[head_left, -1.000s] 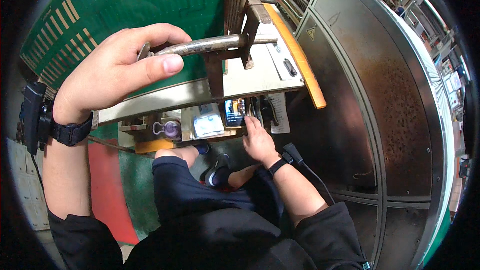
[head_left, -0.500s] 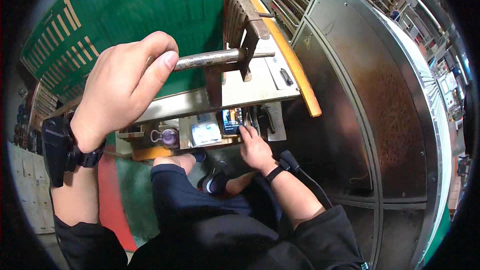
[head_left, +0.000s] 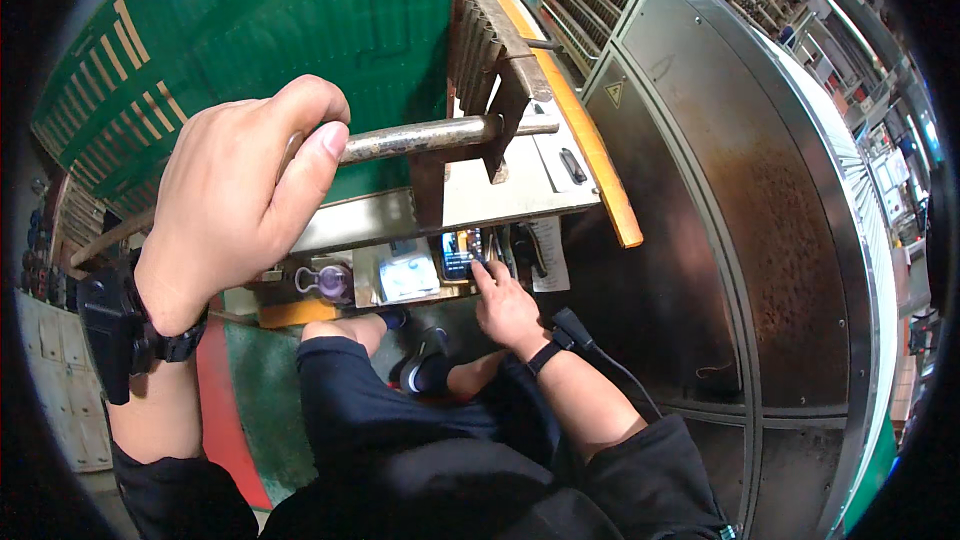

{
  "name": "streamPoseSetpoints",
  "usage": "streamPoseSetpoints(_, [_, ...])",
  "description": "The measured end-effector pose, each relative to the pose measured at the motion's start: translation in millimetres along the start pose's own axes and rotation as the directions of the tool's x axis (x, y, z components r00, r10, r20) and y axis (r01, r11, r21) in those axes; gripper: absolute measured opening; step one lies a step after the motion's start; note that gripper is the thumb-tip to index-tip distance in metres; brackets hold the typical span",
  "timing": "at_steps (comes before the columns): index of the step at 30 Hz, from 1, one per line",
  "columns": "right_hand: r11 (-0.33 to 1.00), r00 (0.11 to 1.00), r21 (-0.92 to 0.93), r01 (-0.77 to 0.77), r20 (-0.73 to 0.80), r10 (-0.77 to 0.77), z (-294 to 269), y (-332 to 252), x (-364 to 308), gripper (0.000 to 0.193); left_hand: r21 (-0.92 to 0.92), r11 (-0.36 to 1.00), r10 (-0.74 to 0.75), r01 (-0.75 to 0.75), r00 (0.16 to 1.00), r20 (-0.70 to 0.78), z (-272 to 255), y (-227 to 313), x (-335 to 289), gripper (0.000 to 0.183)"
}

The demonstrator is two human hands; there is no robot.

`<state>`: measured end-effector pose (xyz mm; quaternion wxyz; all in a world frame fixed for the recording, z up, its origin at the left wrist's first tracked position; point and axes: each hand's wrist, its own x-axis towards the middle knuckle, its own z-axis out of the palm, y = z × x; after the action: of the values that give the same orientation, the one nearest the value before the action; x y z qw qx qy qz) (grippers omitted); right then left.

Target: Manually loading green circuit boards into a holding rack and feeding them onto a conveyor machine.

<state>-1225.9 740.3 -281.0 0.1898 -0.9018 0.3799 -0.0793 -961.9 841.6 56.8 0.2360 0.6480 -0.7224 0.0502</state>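
My left hand (head_left: 240, 195) is wrapped round a worn metal bar (head_left: 420, 137), which runs rightward through an upright metal bracket (head_left: 512, 105). Lower down, my right hand (head_left: 508, 312) reaches to a smartphone (head_left: 460, 254) with a lit screen, lying in a shelf under the white ledge. The stretched index finger is at the screen's lower right; that hand holds nothing. Left of the phone lies a pale blue and white packet (head_left: 408, 276). Farther left is a see-through purple item (head_left: 332, 282) with a looped end, its kind unclear.
A large green panel (head_left: 340, 50) stands behind the left hand. The white ledge (head_left: 515, 185) carries a small black object (head_left: 573, 166). A yellow-orange strip (head_left: 600, 165) edges it. At right stands a dark metal cabinet (head_left: 680, 240); racks of bars (head_left: 595, 0) are behind.
The view has shifted slightly, and the bar and bracket sit a little lower in it. My right index finger has moved onto the phone's screen. The left hand keeps its grip.
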Motion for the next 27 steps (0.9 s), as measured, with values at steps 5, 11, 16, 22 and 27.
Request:
streamPoseSetpoints(5, [1.000, 1.000, 0.022, 0.016, -0.024, -0.016, 0.7, 2.7, -0.3, 0.070, 0.079, 0.994, 0.085, -0.079, 0.993, -0.081, 2.6, -3.3, 0.8, 0.018])
streamPoseSetpoints(11, [0.999, 0.999, 0.021, 0.039, -0.025, -0.039, 0.3, 3.5, -1.2, 0.071, 0.040, 0.994, 0.108, -0.105, 0.993, -0.057, -1.7, -11.5, 4.0, 0.016])
streamPoseSetpoints(16, [0.999, 0.999, 0.025, 0.033, -0.022, -0.032, 2.1, 2.7, -0.1, 0.072, 0.039, 0.991, 0.133, -0.132, 0.990, -0.047, -4.4, -28.0, 5.0, 0.015])
streamPoseSetpoints(22, [0.999, 0.998, 0.011, 0.040, -0.046, -0.040, 4.7, 3.5, -1.9, 0.072, 0.008, 0.993, 0.118, -0.118, 0.992, -0.052, -3.0, -48.0, 13.4, 0.017])
streamPoseSetpoints(27, [0.999, 0.999, -0.012, 0.030, -0.041, -0.031, 4.6, 0.7, -2.5, 0.072, -0.058, 0.995, 0.079, -0.079, 0.997, -0.010, -4.2, -46.3, 15.7, 0.020])
